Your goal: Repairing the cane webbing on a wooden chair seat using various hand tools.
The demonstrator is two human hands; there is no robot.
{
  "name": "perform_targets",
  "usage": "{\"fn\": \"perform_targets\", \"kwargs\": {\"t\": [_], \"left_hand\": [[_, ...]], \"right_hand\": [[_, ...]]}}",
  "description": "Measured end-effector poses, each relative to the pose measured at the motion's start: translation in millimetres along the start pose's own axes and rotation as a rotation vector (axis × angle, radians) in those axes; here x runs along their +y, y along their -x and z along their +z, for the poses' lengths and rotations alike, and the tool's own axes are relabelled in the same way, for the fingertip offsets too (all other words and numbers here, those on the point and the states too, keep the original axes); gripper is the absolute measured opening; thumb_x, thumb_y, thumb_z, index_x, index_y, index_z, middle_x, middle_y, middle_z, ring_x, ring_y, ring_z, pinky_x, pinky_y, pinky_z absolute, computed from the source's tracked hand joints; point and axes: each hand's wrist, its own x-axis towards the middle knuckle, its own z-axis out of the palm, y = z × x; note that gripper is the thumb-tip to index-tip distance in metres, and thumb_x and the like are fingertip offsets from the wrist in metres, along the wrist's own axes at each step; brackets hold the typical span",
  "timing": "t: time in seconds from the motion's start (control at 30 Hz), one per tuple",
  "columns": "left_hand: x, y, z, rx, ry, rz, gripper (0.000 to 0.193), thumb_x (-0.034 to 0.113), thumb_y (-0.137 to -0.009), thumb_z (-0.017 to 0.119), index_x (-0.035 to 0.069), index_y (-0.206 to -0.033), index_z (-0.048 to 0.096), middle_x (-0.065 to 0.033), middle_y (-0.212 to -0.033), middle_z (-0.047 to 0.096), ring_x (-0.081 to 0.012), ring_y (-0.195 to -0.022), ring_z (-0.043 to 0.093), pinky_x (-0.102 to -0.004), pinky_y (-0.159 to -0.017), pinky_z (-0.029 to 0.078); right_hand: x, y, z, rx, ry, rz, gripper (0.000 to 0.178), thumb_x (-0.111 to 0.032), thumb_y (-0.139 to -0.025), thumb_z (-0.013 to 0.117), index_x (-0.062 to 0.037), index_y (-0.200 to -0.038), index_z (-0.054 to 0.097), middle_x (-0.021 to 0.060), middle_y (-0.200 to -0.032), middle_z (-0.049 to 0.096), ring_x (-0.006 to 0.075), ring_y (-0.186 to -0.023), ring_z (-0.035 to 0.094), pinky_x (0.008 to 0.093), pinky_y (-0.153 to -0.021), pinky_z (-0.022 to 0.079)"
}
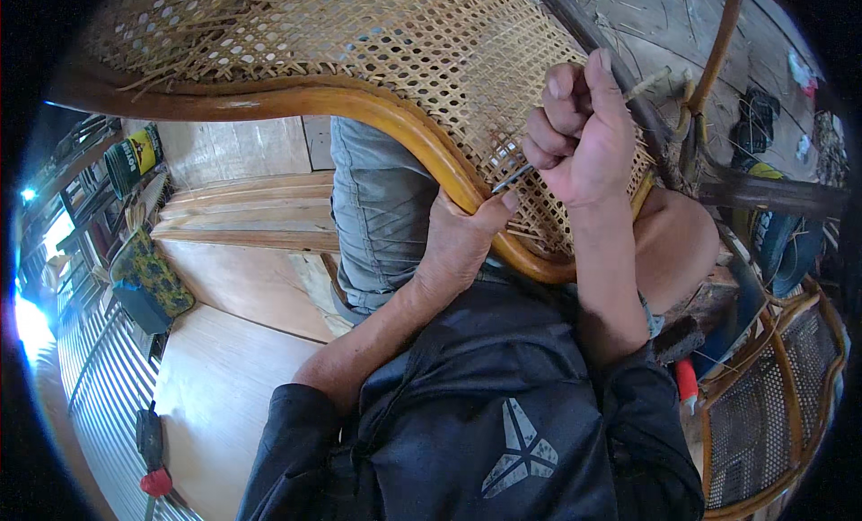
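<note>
Glossy wooden rail [417, 133], rough matt cane mesh [431, 63].

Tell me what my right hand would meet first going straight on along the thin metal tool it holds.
Probably the curved frame beside your left hand; the metal tool points at its edge, though depth is unclear.

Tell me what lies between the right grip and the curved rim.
A thin metal tool, above woven cane, runs from the right grip toward the curved rim, as the head view shows.

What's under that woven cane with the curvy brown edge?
A grey trouser leg shows at the left, a bare knee at the right. The woven cane covers the rest, so I can't tell what's there.
</note>
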Motion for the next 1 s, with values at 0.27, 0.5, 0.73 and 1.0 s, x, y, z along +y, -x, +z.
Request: {"fn": "perform_targets", "kwargs": {"t": [0.27,0.5,0.73,1.0], "left_hand": [[0.1,0.3,1.1,0.023,0.01,-0.021,0.024,0.002,-0.081,0.066,0.001,-0.103,0.056,0.0004,-0.087,0.061,-0.0066,-0.075,0.056,-0.0221,-0.067,0.047],[2.5,1.2,1.1,0.024,0.028,-0.034,0.025,0.001,-0.082,0.065,0.001,-0.105,0.056,0.0006,-0.088,0.061,-0.007,-0.076,0.056,-0.0229,-0.068,0.048],[2.6,3.8,3.4,0.026,0.106,-0.002,0.024,0.002,-0.083,0.064,0.001,-0.106,0.056,0.0006,-0.089,0.061,-0.0076,-0.078,0.057,-0.0239,-0.07,0.049],[5.2,1.4,-4.4,0.0,-0.163,0.014,0.03,0.009,-0.083,0.068,-0.001,-0.108,0.054,-0.0023,-0.091,0.062,-0.009,-0.077,0.058,-0.023,-0.068,0.049]], "right_hand": [[-3.1,-4.5,-3.3,0.016,0.0,0.03,0.044,-0.053,-0.095,0.046,-0.0137,-0.076,0.051,-0.0078,-0.052,0.016,0.0068,-0.04,0.016,0.0248,-0.038,0.013],[-2.4,-10.7,-0.9,0.148,-0.012,0.095,0.041,-0.051,-0.095,0.047,-0.0141,-0.077,0.05,-0.0083,-0.052,0.015,0.0066,-0.041,0.016,0.0239,-0.037,0.015],[3.8,0.4,14.4,-0.061,0.594,-0.215,0.043,-0.047,-0.096,0.047,-0.012,-0.072,0.049,-0.0076,-0.052,0.034,0.0063,-0.041,0.026,0.0244,-0.038,0.021],[-16.6,18.1,24.7,-0.306,0.026,-0.268,0.045,-0.048,-0.096,0.048,-0.0071,-0.078,0.053,-0.0017,-0.057,0.039,0.0104,-0.039,0.028,0.0271,-0.038,0.026]]}}
